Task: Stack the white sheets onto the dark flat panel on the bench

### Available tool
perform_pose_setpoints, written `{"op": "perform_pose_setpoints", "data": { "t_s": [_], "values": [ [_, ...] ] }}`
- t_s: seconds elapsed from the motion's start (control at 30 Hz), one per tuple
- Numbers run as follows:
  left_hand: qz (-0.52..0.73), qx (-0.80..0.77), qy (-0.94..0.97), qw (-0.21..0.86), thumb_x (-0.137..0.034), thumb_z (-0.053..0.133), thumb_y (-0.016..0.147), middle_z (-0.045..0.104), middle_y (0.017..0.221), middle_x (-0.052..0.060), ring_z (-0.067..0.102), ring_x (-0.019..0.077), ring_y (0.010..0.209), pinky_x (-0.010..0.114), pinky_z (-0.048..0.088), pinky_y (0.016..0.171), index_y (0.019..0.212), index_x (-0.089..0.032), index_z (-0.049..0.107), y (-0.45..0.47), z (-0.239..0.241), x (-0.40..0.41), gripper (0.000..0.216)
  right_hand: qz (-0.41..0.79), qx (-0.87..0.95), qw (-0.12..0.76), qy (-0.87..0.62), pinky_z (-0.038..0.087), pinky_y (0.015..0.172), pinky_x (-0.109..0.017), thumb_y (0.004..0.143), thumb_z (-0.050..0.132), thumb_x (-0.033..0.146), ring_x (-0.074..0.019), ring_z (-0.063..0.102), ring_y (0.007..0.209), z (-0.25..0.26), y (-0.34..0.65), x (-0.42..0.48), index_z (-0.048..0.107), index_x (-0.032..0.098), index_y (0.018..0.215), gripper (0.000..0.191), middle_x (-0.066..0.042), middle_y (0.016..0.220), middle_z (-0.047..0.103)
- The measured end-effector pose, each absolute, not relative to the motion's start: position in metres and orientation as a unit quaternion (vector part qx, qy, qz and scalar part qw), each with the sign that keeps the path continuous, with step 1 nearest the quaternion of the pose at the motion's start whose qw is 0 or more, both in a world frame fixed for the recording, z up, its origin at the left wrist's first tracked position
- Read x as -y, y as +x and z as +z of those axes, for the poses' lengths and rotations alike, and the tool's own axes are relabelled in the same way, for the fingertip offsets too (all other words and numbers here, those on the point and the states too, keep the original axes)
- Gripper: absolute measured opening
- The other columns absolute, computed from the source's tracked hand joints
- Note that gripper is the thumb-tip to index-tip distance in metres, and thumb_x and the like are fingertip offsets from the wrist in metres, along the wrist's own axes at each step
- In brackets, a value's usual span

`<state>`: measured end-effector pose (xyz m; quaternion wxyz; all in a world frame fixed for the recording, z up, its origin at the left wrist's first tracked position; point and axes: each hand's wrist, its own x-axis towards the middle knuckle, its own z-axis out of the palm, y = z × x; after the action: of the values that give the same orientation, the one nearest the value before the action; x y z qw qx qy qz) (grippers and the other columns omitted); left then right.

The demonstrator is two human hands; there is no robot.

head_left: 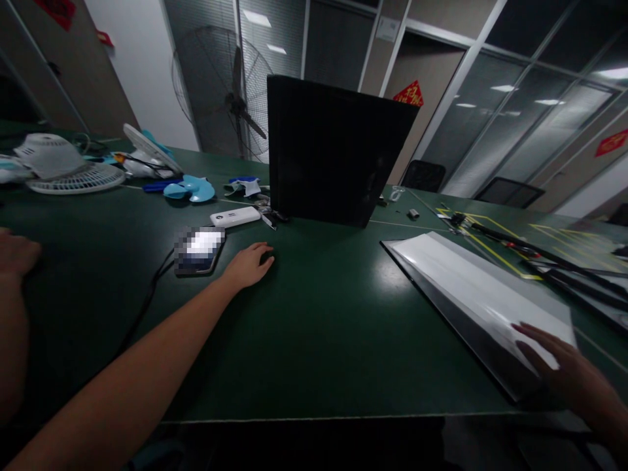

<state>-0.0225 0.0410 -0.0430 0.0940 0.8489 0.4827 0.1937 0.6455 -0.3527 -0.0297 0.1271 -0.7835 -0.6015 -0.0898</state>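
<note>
My left hand (249,264) rests on the green table (318,327), just right of a phone (199,250) with a cable. Its fingers are curled together around a small dark thing that I cannot make out. My right hand (559,366) lies flat with its fingers spread on the near end of a long white panel in a dark frame (471,288). A black upright panel (333,150) stands behind the left hand. A white oblong device (235,216) lies beyond the phone.
Another person's hand and forearm (14,288) rest at the far left edge. Fan parts lie at the back left: a white grille (73,178) and blue blades (189,190). Cables and yellow tape (515,245) lie at the right. A floor fan (230,91) stands behind.
</note>
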Motion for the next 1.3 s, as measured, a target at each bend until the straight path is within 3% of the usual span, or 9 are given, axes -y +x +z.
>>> {"op": "perform_pose_setpoints", "data": {
  "t_s": [0.13, 0.33, 0.53, 0.67, 0.77, 0.9, 1.03, 1.17, 1.3],
  "values": [
    [0.197, -0.481, 0.849, 0.099, -0.05, 0.043, 0.101, 0.055, 0.156, 0.017, 0.059, 0.0325, 0.139, 0.05, 0.046, 0.118, 0.139, -0.016, 0.066, -0.023, -0.043, -0.04, 0.056, -0.016, 0.609, 0.093, -0.787, 0.03, 0.118, -0.066, 0.103, 0.031, 0.057, -0.0397, 0.024, 0.159, -0.051, 0.645, 0.305, 0.059, 0.031, 0.155, 0.064, -0.011, 0.172, 0.033],
    [0.199, -0.477, 0.85, 0.098, -0.048, 0.044, 0.101, 0.057, 0.154, 0.018, 0.059, 0.0321, 0.139, 0.049, 0.044, 0.12, 0.137, -0.015, 0.068, -0.023, -0.041, -0.039, 0.054, -0.002, 0.582, 0.083, -0.809, 0.039, 0.106, -0.069, 0.106, 0.026, 0.058, -0.0417, 0.038, 0.152, -0.052, 0.669, 0.27, 0.06, 0.035, 0.153, 0.063, -0.016, 0.167, 0.042],
    [0.191, -0.477, 0.852, 0.098, -0.046, 0.045, 0.101, 0.058, 0.154, 0.016, 0.059, 0.0307, 0.14, 0.048, 0.044, 0.12, 0.136, -0.018, 0.069, -0.024, -0.041, -0.04, 0.051, -0.025, 0.532, 0.069, -0.843, 0.038, 0.102, -0.075, 0.105, 0.025, 0.062, -0.0459, 0.04, 0.15, -0.041, 0.685, 0.247, 0.059, 0.03, 0.155, 0.068, -0.021, 0.164, 0.044],
    [0.188, -0.479, 0.852, 0.097, -0.046, 0.046, 0.1, 0.058, 0.154, 0.016, 0.058, 0.0307, 0.14, 0.047, 0.045, 0.12, 0.136, -0.018, 0.069, -0.024, -0.042, -0.042, 0.051, -0.119, 0.59, 0.04, -0.798, 0.03, 0.117, -0.066, 0.107, 0.029, 0.054, -0.0413, 0.03, 0.156, -0.031, 0.647, 0.242, 0.061, 0.02, 0.153, 0.067, -0.022, 0.167, 0.039],
    [0.188, -0.478, 0.852, 0.099, -0.047, 0.046, 0.1, 0.057, 0.155, 0.017, 0.059, 0.0319, 0.14, 0.048, 0.045, 0.12, 0.136, -0.017, 0.069, -0.024, -0.043, -0.042, 0.052, -0.042, 0.646, 0.03, -0.761, 0.032, 0.123, -0.05, 0.107, 0.028, 0.054, -0.0343, 0.034, 0.156, -0.037, 0.601, 0.245, 0.057, 0.013, 0.156, 0.069, -0.021, 0.168, 0.038],
    [0.186, -0.477, 0.854, 0.092, -0.046, 0.046, 0.1, 0.058, 0.154, 0.014, 0.06, 0.0308, 0.138, 0.047, 0.046, 0.119, 0.136, -0.019, 0.069, -0.024, -0.042, -0.041, 0.051, 0.005, 0.652, 0.034, -0.758, 0.029, 0.125, -0.059, 0.1, 0.037, 0.068, -0.0369, 0.029, 0.157, -0.06, 0.558, 0.267, 0.037, 0.01, 0.166, 0.088, -0.021, 0.171, 0.029],
    [0.18, -0.477, 0.856, 0.084, -0.047, 0.046, 0.1, 0.057, 0.155, 0.014, 0.059, 0.0305, 0.14, 0.047, 0.046, 0.119, 0.139, -0.019, 0.068, -0.024, -0.043, -0.041, 0.052, -0.024, 0.693, 0.042, -0.719, 0.025, 0.126, -0.064, 0.094, 0.047, 0.07, -0.0373, 0.024, 0.158, -0.069, 0.539, 0.312, 0.02, 0.018, 0.173, 0.098, -0.016, 0.174, 0.022],
    [0.183, -0.468, 0.861, 0.083, -0.048, 0.045, 0.101, 0.057, 0.155, 0.016, 0.057, 0.0319, 0.142, 0.048, 0.044, 0.12, 0.139, -0.017, 0.067, -0.024, -0.046, -0.044, 0.054, -0.055, 0.751, 0.027, -0.658, 0.033, 0.121, -0.069, 0.081, 0.067, 0.067, -0.0429, 0.028, 0.155, -0.071, 0.523, 0.367, 0.003, 0.026, 0.174, 0.121, -0.014, 0.175, 0.02],
    [0.191, -0.463, 0.862, 0.079, -0.047, 0.046, 0.1, 0.058, 0.154, 0.017, 0.057, 0.0327, 0.141, 0.049, 0.044, 0.12, 0.139, -0.016, 0.068, -0.025, -0.051, -0.046, 0.054, -0.076, 0.75, 0.019, -0.657, 0.049, 0.109, -0.07, 0.078, 0.07, 0.048, -0.047, 0.039, 0.148, -0.082, 0.518, 0.41, 0.007, 0.037, 0.173, 0.114, -0.006, 0.173, 0.027]
  ]
}}
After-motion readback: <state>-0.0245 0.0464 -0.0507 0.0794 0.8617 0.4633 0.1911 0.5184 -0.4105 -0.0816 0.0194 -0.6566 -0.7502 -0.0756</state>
